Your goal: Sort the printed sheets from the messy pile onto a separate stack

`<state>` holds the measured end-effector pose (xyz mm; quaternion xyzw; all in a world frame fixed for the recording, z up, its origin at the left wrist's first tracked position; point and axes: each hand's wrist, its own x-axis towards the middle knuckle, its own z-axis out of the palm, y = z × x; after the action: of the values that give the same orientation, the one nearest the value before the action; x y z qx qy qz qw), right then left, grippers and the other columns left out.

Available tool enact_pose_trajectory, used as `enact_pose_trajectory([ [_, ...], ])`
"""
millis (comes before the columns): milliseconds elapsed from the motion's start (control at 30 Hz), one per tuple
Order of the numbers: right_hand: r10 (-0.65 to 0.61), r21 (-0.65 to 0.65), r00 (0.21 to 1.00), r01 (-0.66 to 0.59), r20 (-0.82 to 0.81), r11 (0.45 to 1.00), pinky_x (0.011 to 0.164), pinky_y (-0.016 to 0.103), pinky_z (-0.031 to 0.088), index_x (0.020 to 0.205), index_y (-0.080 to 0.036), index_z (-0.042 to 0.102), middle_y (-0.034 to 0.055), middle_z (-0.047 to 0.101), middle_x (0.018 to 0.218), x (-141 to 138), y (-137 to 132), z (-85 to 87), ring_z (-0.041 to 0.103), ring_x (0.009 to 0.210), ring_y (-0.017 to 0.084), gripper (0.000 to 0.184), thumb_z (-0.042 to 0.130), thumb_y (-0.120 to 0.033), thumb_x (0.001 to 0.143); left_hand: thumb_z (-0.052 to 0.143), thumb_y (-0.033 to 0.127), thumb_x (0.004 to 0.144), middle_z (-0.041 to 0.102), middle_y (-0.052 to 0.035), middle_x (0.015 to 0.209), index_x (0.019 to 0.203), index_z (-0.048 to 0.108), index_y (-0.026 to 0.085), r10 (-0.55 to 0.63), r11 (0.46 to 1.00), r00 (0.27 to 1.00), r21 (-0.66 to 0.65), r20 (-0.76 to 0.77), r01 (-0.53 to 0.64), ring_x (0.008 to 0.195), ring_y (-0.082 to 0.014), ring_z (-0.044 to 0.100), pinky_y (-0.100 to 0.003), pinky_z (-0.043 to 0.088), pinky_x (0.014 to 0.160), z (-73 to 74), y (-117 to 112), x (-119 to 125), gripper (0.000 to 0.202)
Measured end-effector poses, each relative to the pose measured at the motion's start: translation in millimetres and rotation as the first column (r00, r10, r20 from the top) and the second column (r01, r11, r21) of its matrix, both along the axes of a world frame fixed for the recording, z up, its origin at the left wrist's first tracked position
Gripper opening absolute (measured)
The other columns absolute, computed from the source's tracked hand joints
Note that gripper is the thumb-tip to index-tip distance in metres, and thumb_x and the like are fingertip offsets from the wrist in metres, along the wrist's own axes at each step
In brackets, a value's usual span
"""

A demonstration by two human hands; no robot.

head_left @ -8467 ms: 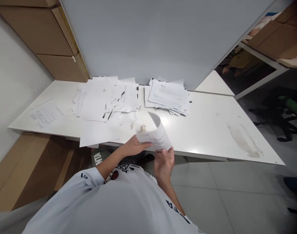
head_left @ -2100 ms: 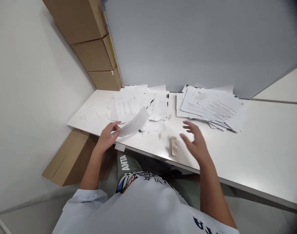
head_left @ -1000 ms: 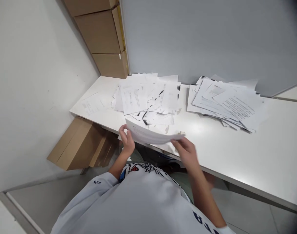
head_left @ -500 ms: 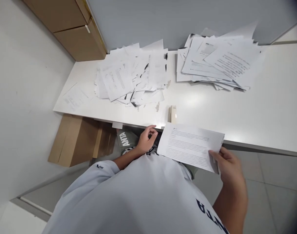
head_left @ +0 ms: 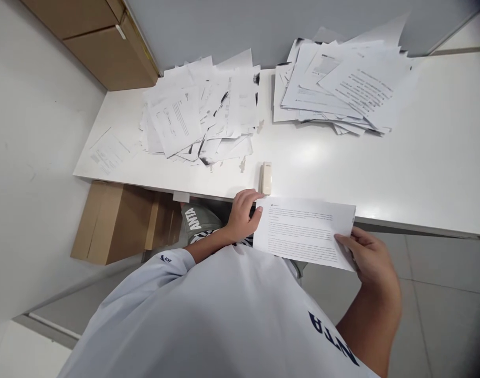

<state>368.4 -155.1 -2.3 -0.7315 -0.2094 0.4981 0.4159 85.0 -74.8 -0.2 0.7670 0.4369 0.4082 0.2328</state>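
I have the right hand (head_left: 369,257) pinching the printed sheet (head_left: 302,231) by its right side, at the front edge of the tabletop (head_left: 322,173). The left hand (head_left: 242,218) curls at the sheet's left side; I can't tell whether its fingers grip. I see a left pile (head_left: 177,121) and right pile (head_left: 334,94) of papers along the tabletop's back edge.

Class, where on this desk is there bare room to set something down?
The widest bare patch of desk lies between the right paper pile and the front edge, right of the beige block. A narrow gap parts that pile from the left paper pile. Crowded: beneath both piles, and around the left hand, sheet and block.
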Motion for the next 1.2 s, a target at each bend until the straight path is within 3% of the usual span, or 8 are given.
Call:
enact_pose_trajectory([
  [133, -0.066, 0.012, 0.998, 0.066, -0.008, 0.998, 0.046, 0.027, 0.047, 0.080, -0.023, 0.073, 0.0040, 0.072, 0.073, -0.8, 2.6, -2.9, 0.063, 0.059, 0.020, 0.032, 0.077, -0.028, 0.048, 0.031, 0.039, 0.101, 0.060, -0.0114, 0.123, 0.124, 0.050, 0.026, 0.001, 1.000, 0.999, 0.018, -0.040, 0.000, 0.132, -0.0261, 0.048, -0.050, 0.037, 0.112, 11.0, 24.6, 11.7, 0.033],
  [233, -0.072, 0.014, 0.997, 0.073, -0.039, 0.997, 0.048, 0.027, 0.047, 0.083, -0.022, 0.073, 0.0022, 0.072, 0.074, -1.0, 1.1, -2.0, 0.064, 0.061, 0.020, 0.035, 0.078, -0.030, 0.049, 0.030, 0.042, 0.102, 0.058, -0.0099, 0.130, 0.126, 0.049, 0.025, -0.149, 0.989, 0.981, -0.020, -0.127, 0.147, 0.138, -0.0256, 0.042, -0.050, 0.032, 0.117, 18.1, 60.2, 26.0, 0.035],
  [400, -0.092, 0.081, 0.996, 0.092, -0.007, 0.992, 0.055, 0.027, 0.049, 0.085, -0.021, 0.073, 0.0015, 0.073, 0.078, -3.7, -3.2, -6.2, 0.065, 0.067, 0.019, 0.035, 0.077, -0.029, 0.051, 0.041, 0.041, 0.100, 0.061, -0.0060, 0.129, 0.115, 0.058, 0.024, -0.334, 0.938, 0.913, -0.175, -0.236, 0.298, 0.144, -0.0284, 0.034, -0.056, 0.021, 0.122, 6.8, 99.4, 46.7, 0.028],
  [667, -0.047, 0.143, 0.997, 0.038, 0.060, 0.989, 0.061, 0.028, 0.047, 0.088, -0.019, 0.073, 0.0012, 0.071, 0.078, -9.7, 7.5, -14.9, 0.063, 0.068, 0.018, 0.034, 0.074, -0.031, 0.056, 0.039, 0.029, 0.101, 0.062, -0.0025, 0.125, 0.110, 0.060, 0.024, -0.394, 0.905, 0.901, -0.249, -0.183, 0.345, 0.147, -0.0267, 0.029, -0.059, 0.011, 0.124, -0.3, 103.8, 46.3, 0.023],
  [900, -0.027, 0.141, 0.991, 0.008, 0.133, 0.990, 0.061, 0.030, 0.047, 0.090, -0.019, 0.071, 0.0015, 0.069, 0.077, -8.8, 18.0, -10.7, 0.062, 0.069, 0.019, 0.036, 0.071, -0.034, 0.057, 0.041, 0.016, 0.095, 0.060, -0.0063, 0.123, 0.109, 0.062, 0.023, -0.379, 0.925, 0.869, -0.116, -0.319, 0.361, 0.148, -0.0286, 0.027, -0.058, 0.007, 0.124, -10.3, 95.2, 49.5, 0.026],
  [1033, -0.031, 0.174, 0.990, 0.006, 0.137, 0.985, 0.059, 0.030, 0.046, 0.090, -0.020, 0.069, 0.0000, 0.067, 0.071, -11.0, 31.2, -11.9, 0.060, 0.065, 0.018, 0.037, 0.069, -0.035, 0.056, 0.043, 0.014, 0.092, 0.060, -0.0082, 0.125, 0.111, 0.064, 0.020, -0.393, 0.916, 0.817, -0.104, -0.422, 0.387, 0.147, -0.0309, 0.027, -0.060, 0.007, 0.123, -5.6, 96.4, 51.1, 0.029],
  [1100, -0.004, 0.196, 0.989, -0.026, 0.148, 0.980, 0.060, 0.030, 0.047, 0.090, -0.020, 0.069, 0.0003, 0.067, 0.071, -8.5, 39.5, -2.6, 0.061, 0.066, 0.019, 0.036, 0.068, -0.036, 0.058, 0.046, 0.020, 0.092, 0.061, -0.0088, 0.126, 0.112, 0.065, 0.019, -0.417, 0.907, 0.802, -0.145, -0.427, 0.395, 0.144, -0.0324, 0.032, -0.060, 0.012, 0.123, -0.1, 102.3, 50.1, 0.027],
  [1200, 0.047, 0.227, 0.979, -0.092, 0.198, 0.969, 0.060, 0.030, 0.047, 0.090, -0.021, 0.070, 0.0011, 0.068, 0.075, 5.3, 50.1, 29.4, 0.061, 0.069, 0.020, 0.032, 0.069, -0.036, 0.061, 0.053, 0.029, 0.091, 0.063, -0.0084, 0.126, 0.114, 0.065, 0.021, -0.464, 0.885, 0.814, -0.219, -0.350, 0.411, 0.142, -0.0339, 0.036, -0.060, 0.017, 0.121, 5.4, 112.7, 47.4, 0.028],
])
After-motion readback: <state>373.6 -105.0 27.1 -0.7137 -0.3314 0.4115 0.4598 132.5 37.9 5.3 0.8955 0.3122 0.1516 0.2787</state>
